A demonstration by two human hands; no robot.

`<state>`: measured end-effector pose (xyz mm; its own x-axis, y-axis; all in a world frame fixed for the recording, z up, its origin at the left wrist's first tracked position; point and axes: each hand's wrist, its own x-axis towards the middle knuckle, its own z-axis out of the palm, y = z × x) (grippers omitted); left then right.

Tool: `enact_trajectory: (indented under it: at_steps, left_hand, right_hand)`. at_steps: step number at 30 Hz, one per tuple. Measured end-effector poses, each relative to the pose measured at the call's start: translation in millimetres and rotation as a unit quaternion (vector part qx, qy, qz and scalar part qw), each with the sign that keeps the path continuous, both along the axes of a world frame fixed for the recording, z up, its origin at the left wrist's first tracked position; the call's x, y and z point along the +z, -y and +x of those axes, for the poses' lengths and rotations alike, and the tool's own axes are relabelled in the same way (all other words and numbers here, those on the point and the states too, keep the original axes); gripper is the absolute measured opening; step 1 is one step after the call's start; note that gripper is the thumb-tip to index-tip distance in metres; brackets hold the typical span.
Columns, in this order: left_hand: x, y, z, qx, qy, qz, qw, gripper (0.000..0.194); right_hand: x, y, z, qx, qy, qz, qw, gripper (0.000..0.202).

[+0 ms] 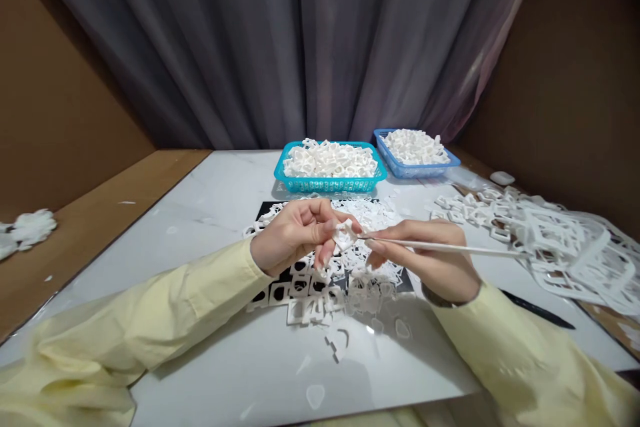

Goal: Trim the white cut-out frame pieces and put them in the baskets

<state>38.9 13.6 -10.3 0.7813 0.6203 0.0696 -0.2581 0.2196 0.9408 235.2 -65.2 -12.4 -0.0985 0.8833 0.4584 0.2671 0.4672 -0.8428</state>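
Observation:
Between its thumb and fingers, my left hand (303,230) pinches a small white plastic frame (344,235) with an opening in it. My right hand (433,253) holds a thin white-handled tool (450,247) like a pen, its dark fine tip touching or very close to the frame's right side. The exact kind of tip is too small to make out. Beneath both hands lies a black mat (270,209), mostly covered by many loose white plastic frames (300,287) like the held one. Thin white scraps (343,343) are scattered in front of them.
A teal basket (330,185) heaped with white pieces stands at the back, with a blue basket (423,170) of similar pieces to its right. Tangled white strips and frames (565,247) pile up at the right. A black pen-like object (540,310) lies beside my right forearm.

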Motion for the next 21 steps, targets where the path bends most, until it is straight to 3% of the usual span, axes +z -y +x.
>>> enact_trajectory:
  at_steps: [8, 12, 15, 21]
  left_hand:
    - [6.9, 6, 2, 0.034, -0.020, -0.087, 0.995, 0.028]
    - [12.8, 10, 2, 0.036, -0.002, -0.104, 0.994, 0.027]
    - [18.9, 12, 0, 0.045, 0.001, -0.134, 0.990, 0.025]
    - [28.9, 16, -3, 0.087, -0.009, -0.196, 0.977, 0.020]
  right_hand:
    - [20.6, 9, 0, -0.012, 0.034, 0.066, 0.997, 0.012]
    - [36.4, 6, -3, -0.037, 0.130, 0.184, 0.974, 0.011]
    - [47.0, 0, -8, -0.021, 0.182, 0.243, 0.953, 0.010]
    - [52.3, -10, -21, 0.012, 0.185, 0.206, 0.961, 0.012]
